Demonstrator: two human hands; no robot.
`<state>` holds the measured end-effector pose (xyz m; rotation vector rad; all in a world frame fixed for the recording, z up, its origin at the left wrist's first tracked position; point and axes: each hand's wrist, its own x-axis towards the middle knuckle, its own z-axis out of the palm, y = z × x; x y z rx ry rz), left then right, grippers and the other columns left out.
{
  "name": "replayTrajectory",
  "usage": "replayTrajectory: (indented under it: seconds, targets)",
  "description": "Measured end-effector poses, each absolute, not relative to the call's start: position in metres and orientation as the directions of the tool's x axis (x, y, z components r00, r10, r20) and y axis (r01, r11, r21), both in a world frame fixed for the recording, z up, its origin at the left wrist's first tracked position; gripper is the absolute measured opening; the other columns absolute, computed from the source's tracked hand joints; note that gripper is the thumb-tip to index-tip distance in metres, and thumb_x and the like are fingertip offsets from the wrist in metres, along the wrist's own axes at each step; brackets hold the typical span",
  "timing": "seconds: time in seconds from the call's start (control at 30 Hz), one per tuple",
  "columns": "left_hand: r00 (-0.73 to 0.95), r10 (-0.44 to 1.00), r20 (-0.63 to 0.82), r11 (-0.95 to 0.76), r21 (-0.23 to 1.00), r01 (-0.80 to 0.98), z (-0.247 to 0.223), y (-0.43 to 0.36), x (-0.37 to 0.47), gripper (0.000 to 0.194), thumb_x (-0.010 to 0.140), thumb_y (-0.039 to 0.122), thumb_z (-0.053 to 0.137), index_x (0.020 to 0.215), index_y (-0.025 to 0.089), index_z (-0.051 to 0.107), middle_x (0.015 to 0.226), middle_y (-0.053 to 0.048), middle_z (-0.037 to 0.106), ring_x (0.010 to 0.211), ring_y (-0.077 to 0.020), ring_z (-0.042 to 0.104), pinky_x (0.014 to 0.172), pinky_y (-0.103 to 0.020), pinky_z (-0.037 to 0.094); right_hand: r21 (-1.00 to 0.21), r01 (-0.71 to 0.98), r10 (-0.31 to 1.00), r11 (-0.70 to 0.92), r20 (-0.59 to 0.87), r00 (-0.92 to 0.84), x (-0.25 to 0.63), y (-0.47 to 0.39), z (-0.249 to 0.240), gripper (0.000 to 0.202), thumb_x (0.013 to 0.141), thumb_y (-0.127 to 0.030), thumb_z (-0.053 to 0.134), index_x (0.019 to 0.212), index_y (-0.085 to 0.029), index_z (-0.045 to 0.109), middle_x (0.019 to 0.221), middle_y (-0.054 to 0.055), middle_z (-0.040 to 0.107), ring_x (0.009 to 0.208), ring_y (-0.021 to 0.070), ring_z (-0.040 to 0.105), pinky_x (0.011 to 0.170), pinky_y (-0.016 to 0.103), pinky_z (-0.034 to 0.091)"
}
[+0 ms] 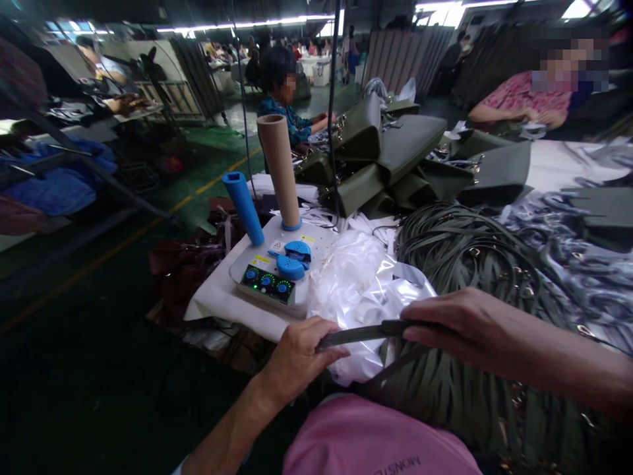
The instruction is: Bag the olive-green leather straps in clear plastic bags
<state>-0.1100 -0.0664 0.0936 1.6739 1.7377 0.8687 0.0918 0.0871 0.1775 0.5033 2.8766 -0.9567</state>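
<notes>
A narrow dark green strap (360,334) stretches between my two hands, low in front of my body. My left hand (307,346) pinches its left part between thumb and fingers. The fingers of my right hand (448,323) close on the strap near a thicker keeper or overlap. Behind the strap lies a crumpled heap of clear plastic film (361,284). A large pile of similar green straps (469,251) spreads beside and under my right forearm, some hanging down the front.
A grey machine (264,297) with lit dials and a blue holder (294,260) stands left on the table, beside a cardboard tube (279,171) and blue tube (244,208). Green bags (410,148) are heaped behind. Two people (289,105) sit across the table; a dark cable hangs down.
</notes>
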Motion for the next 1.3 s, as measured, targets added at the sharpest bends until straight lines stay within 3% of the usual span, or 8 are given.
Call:
replayTrajectory:
  seconds: [0.3, 0.57, 0.67, 0.83, 0.9, 0.97, 1.1, 1.3]
  targets:
    - [-0.028, 0.98, -0.197, 0.188, 0.869, 0.458, 0.092, -0.059, -0.095, 0.023, 0.073, 0.037, 0.065, 0.077, 0.014, 0.064, 0.062, 0.003, 0.055, 0.057, -0.009, 0.049, 0.05, -0.017, 0.034, -0.117, 0.119, 0.096, 0.986, -0.18, -0.979, 0.068, 0.07, 0.17, 0.015, 0.087, -0.022, 0.049, 0.076, -0.019, 0.058, 0.06, -0.001, 0.057, 0.042, 0.0085, 0.043, 0.044, 0.027, 0.012]
    - [0.105, 0.947, -0.304, 0.271, 0.931, 0.245, 0.097, -0.048, -0.083, 0.018, 0.074, 0.029, 0.064, 0.077, 0.012, 0.062, 0.059, 0.005, 0.049, 0.05, -0.0069, 0.045, 0.046, -0.016, 0.033, -0.049, 0.02, 0.007, 0.999, -0.25, -0.968, 0.057, 0.056, 0.164, 0.01, 0.08, -0.011, 0.053, 0.086, -0.017, 0.058, 0.067, 0.001, 0.057, 0.043, 0.0097, 0.045, 0.042, 0.028, 0.011]
    - [0.16, 0.975, -0.156, 0.096, 0.938, 0.332, 0.105, -0.044, -0.085, 0.015, 0.08, 0.023, 0.057, 0.071, 0.012, 0.061, 0.061, 0.004, 0.05, 0.059, -0.0077, 0.046, 0.055, -0.017, 0.034, -0.189, 0.065, 0.014, 0.98, -0.259, -0.966, 0.053, 0.063, 0.166, 0.011, 0.087, -0.021, 0.05, 0.088, -0.015, 0.059, 0.07, 0.003, 0.058, 0.05, 0.0101, 0.049, 0.044, 0.026, 0.019]
    - [0.165, 0.973, -0.164, 0.071, 0.886, 0.459, 0.126, -0.048, -0.109, 0.028, 0.084, 0.031, 0.053, 0.065, 0.012, 0.055, 0.057, 0.006, 0.04, 0.055, -0.006, 0.039, 0.051, -0.017, 0.027, -0.784, 0.242, -0.063, 0.572, -0.336, -0.94, 0.067, 0.105, 0.153, 0.037, 0.088, -0.048, 0.044, 0.091, -0.013, 0.056, 0.069, 0.001, 0.055, 0.061, 0.0094, 0.05, 0.054, 0.02, 0.035]
    - [0.17, 0.964, -0.204, 0.101, 0.873, 0.476, 0.126, -0.051, -0.119, 0.027, 0.083, 0.032, 0.055, 0.064, 0.012, 0.054, 0.056, 0.006, 0.04, 0.055, -0.0059, 0.039, 0.05, -0.017, 0.027, -0.879, 0.355, -0.086, 0.318, -0.399, -0.913, 0.077, 0.118, 0.14, 0.044, 0.086, -0.054, 0.043, 0.091, -0.012, 0.053, 0.068, 0.0, 0.053, 0.058, 0.0087, 0.049, 0.05, 0.019, 0.037]
    - [0.162, 0.948, -0.275, 0.172, 0.868, 0.467, 0.12, -0.053, -0.123, 0.023, 0.079, 0.031, 0.059, 0.066, 0.012, 0.055, 0.056, 0.006, 0.042, 0.054, -0.0058, 0.039, 0.049, -0.016, 0.028, -0.876, 0.407, -0.046, 0.258, -0.432, -0.901, 0.082, 0.124, 0.132, 0.045, 0.084, -0.055, 0.044, 0.09, -0.011, 0.053, 0.066, 0.0, 0.051, 0.054, 0.0079, 0.047, 0.047, 0.019, 0.036]
    - [0.179, 0.881, -0.437, 0.36, 0.867, 0.344, 0.101, -0.053, -0.117, 0.021, 0.073, 0.032, 0.064, 0.077, 0.013, 0.057, 0.057, 0.006, 0.048, 0.047, -0.0056, 0.044, 0.044, -0.015, 0.032, -0.706, 0.299, 0.079, 0.642, -0.326, -0.942, 0.08, 0.112, 0.145, 0.032, 0.086, -0.045, 0.05, 0.09, -0.015, 0.059, 0.067, 0.0, 0.055, 0.057, 0.0085, 0.047, 0.052, 0.02, 0.033]
    - [0.225, 0.887, -0.402, 0.355, 0.908, 0.224, 0.089, -0.045, -0.102, 0.021, 0.071, 0.029, 0.066, 0.08, 0.013, 0.056, 0.057, 0.006, 0.049, 0.046, -0.0064, 0.047, 0.042, -0.015, 0.033, -0.363, 0.028, -0.021, 0.931, -0.13, -0.991, 0.062, 0.073, 0.153, 0.025, 0.091, -0.038, 0.044, 0.091, -0.017, 0.058, 0.071, 0.001, 0.057, 0.055, 0.0098, 0.047, 0.051, 0.025, 0.024]
